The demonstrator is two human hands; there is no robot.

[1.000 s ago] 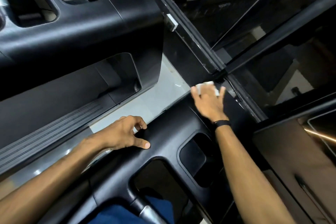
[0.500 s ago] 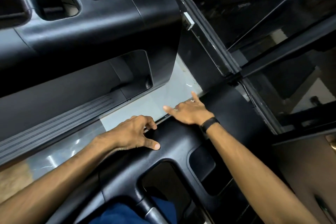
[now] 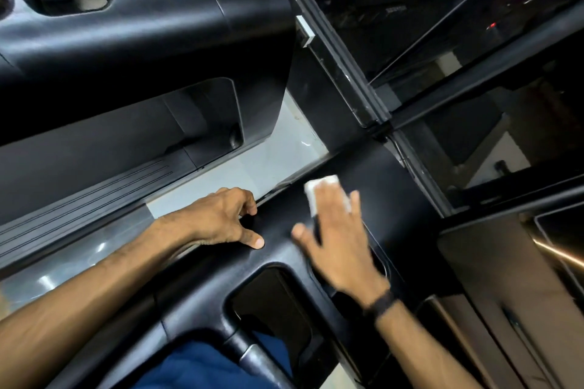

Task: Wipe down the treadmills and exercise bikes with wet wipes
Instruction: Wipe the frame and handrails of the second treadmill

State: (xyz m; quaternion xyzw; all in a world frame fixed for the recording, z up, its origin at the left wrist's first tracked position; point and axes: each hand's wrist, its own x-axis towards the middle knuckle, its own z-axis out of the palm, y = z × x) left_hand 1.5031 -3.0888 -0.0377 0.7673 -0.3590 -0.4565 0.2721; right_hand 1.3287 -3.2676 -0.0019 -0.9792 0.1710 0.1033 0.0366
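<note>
I look down on the black plastic console [image 3: 373, 174] of a treadmill. My right hand [image 3: 339, 240] lies flat on its top, fingers straight and spread, pressing a white wet wipe [image 3: 319, 189] against the surface; only the wipe's far edge shows past my fingertips. My left hand [image 3: 221, 219] rests on the console's left edge, fingers curled over the rim and thumb flat on top. A black band sits on my right wrist.
A second black treadmill console [image 3: 158, 41] with cup recesses stands across a strip of pale floor [image 3: 278, 161]. Dark glass panels and black frame bars [image 3: 363, 98] run ahead and to the right. A brown cabinet [image 3: 505, 294] is at the lower right.
My right hand has swept from the console's left edge back to the right and forward, and the wipe shows again under its fingertips. My left hand has kept its place on the rim.
</note>
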